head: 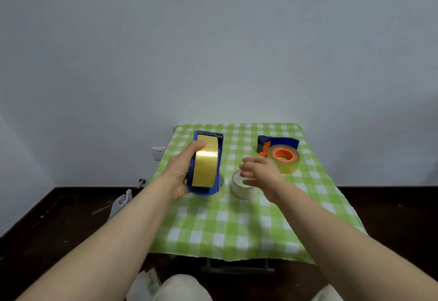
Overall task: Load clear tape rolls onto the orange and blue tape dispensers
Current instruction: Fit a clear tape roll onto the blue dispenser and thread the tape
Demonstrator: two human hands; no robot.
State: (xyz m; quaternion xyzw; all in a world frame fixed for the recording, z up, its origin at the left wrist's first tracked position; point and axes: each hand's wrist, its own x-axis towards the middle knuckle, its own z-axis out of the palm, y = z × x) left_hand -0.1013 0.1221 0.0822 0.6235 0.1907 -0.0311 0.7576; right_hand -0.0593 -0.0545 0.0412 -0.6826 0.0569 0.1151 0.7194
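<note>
My left hand (182,170) grips a blue tape dispenser (205,188) that carries a yellowish clear tape roll (205,162), held upright above the left part of the table. My right hand (259,170) hovers with fingers apart just above a white tape roll (241,188) standing on the cloth; I cannot tell if it touches it. At the back right lies a second dispenser (279,143), blue with orange parts, and a clear tape roll (284,159) sits on its orange hub.
A small table with a green and white checked cloth (237,229) stands against a grey wall. Dark floor surrounds it. A white plastic bag (119,203) lies on the floor at the left, below a wall socket (158,153). My knees show at the bottom edge.
</note>
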